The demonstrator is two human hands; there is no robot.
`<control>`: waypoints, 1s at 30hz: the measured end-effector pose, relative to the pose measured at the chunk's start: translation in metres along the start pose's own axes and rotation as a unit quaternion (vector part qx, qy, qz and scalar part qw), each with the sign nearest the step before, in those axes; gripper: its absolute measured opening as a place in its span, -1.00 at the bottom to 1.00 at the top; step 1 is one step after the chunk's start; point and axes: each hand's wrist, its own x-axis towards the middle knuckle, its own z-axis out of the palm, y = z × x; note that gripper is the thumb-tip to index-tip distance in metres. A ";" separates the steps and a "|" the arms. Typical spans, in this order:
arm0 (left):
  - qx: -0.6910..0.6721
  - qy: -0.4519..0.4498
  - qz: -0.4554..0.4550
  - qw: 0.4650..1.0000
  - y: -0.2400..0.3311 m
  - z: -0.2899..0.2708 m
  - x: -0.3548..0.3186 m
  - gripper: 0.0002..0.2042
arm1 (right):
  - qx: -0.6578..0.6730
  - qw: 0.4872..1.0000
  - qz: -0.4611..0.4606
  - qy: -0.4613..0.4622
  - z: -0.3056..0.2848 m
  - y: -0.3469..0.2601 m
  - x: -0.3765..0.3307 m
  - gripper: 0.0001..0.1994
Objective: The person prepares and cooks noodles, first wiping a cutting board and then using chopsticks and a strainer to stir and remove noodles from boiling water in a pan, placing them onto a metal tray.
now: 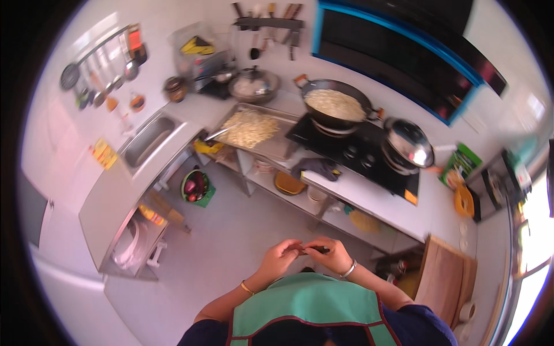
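In front of my green apron (309,297), my left hand (281,258) and my right hand (330,257) meet, fingertips pinched close together. Something small and dark shows between the fingers and by the right hand, too little of it to name. Beyond the hands, a wok (340,92) full of pale sliced food sits on the black gas stove (352,153). A lidded pot (408,141) stands on the right burner. To the left of the stove, a metal tray (285,130) holds pale sliced pieces (248,128), with tongs (222,131) lying on them.
A sink (149,138) is set in the left counter. Below, a basket of purple vegetables (195,185) stands on the floor. A dark cloth (316,168) hangs over the counter's front edge. At the right are a wooden board (444,277) and an orange-yellow basket (463,200).
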 end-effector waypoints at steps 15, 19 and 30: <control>0.075 0.119 0.014 0.990 0.061 -0.115 0.139 -0.74 | -0.060 0.983 -0.175 0.023 -0.012 0.044 0.232 -0.87; 0.069 0.102 0.007 0.992 0.081 -0.113 0.196 -0.75 | -0.059 0.977 -0.194 0.062 -0.040 0.058 0.263 -0.89; 0.031 -0.072 0.001 0.997 0.091 -0.132 0.310 -0.77 | -0.121 0.983 -0.066 0.120 -0.075 0.076 0.296 -0.92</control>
